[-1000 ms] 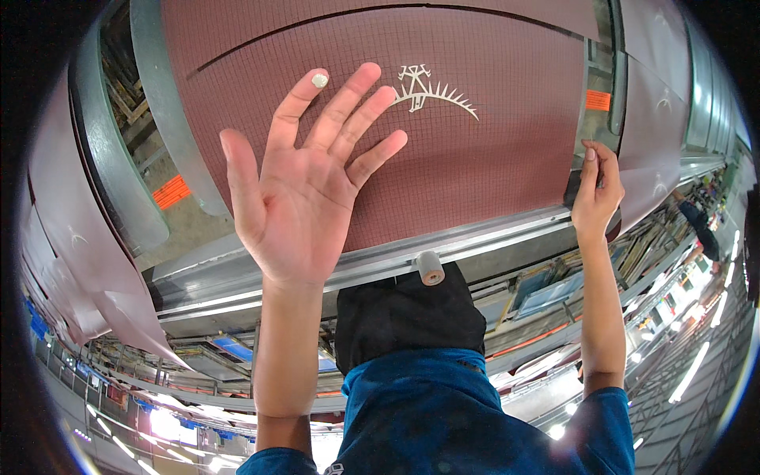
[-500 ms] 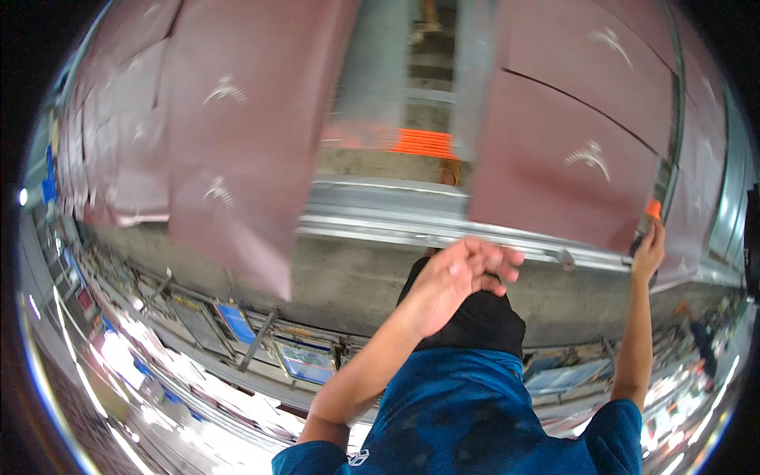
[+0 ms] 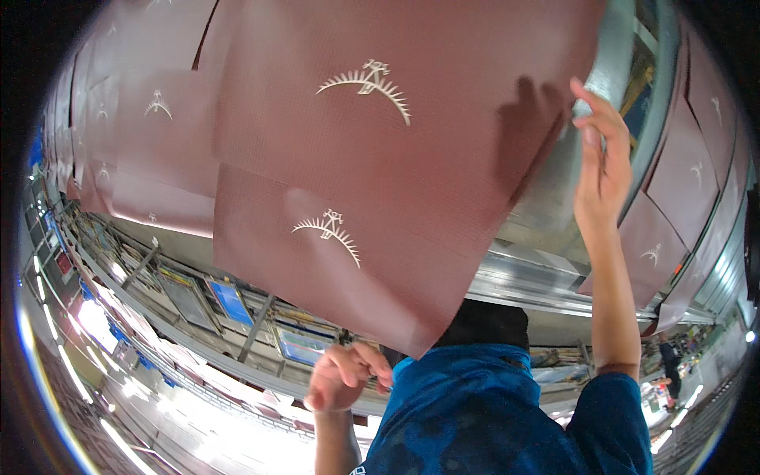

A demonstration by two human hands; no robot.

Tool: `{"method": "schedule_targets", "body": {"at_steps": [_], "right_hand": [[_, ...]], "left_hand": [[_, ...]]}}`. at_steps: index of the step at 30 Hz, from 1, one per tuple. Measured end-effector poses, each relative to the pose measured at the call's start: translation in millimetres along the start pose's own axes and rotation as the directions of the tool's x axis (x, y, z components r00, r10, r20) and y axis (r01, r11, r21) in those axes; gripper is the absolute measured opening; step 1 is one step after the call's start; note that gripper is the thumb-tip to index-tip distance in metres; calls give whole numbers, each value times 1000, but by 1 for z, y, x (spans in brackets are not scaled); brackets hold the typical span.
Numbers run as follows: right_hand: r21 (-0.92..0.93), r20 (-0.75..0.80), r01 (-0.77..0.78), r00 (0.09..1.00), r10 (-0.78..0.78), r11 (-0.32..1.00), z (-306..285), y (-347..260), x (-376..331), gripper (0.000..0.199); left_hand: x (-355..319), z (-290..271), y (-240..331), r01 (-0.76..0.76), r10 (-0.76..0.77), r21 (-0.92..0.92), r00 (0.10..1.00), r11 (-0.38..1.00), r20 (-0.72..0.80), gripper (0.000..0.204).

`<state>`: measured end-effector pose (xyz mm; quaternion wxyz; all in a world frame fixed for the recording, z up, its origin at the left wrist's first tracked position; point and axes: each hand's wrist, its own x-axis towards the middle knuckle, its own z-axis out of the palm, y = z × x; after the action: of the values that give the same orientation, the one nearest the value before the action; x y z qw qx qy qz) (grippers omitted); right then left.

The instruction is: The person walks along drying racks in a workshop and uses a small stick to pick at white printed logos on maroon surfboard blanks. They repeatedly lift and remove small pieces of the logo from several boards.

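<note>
A large maroon sheet [image 3: 269, 142] with pale arched prints hangs in front of me, its lower corner sloping down to my waist. My right hand [image 3: 603, 162] is raised beside the sheet's right edge with fingers stretched out, and nothing shows in it. It casts a shadow on the maroon surface. Low on the left, below the sheet's bottom edge, my left hand [image 3: 350, 376] has loosely bent fingers and appears to hold nothing. It is apart from the sheet.
Metal rails [image 3: 526, 277] run along the table edge behind the sheet. More maroon sheets [image 3: 645, 237] lie to the right, with a small orange thing [image 3: 678, 268] among them. Framed screens [image 3: 305, 348] line a rack behind me. Another person [image 3: 670, 368] stands far off at right.
The maroon sheet at left now spreads across the middle. My left hand has dropped down and left. My right hand has moved up and left, without the orange-tipped tool it held.
</note>
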<state>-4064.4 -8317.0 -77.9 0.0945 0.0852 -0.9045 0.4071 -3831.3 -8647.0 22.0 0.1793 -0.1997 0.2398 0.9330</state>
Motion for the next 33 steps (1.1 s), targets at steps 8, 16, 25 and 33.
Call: {"method": "schedule_targets", "body": {"at_steps": [8, 16, 25, 33], "right_hand": [[-188, 6, 47, 999, -47, 981, 47, 18, 3, 15], [-294, 4, 79, 997, -82, 952, 46, 18, -1, 15], [-395, 6, 131, 990, -140, 909, 54, 18, -1, 15], [-441, 2, 123, 991, -136, 889, 46, 18, 1, 14]], "left_hand": [[17, -33, 44, -13, 3, -61, 988, 998, -155, 59], [16, -63, 63, 71, -83, -83, 984, 994, -155, 60], [88, -81, 126, 209, -202, -10, 954, 978, 222, 64], [303, -39, 168, 229, -305, 249, 894, 941, 327, 72]]}}
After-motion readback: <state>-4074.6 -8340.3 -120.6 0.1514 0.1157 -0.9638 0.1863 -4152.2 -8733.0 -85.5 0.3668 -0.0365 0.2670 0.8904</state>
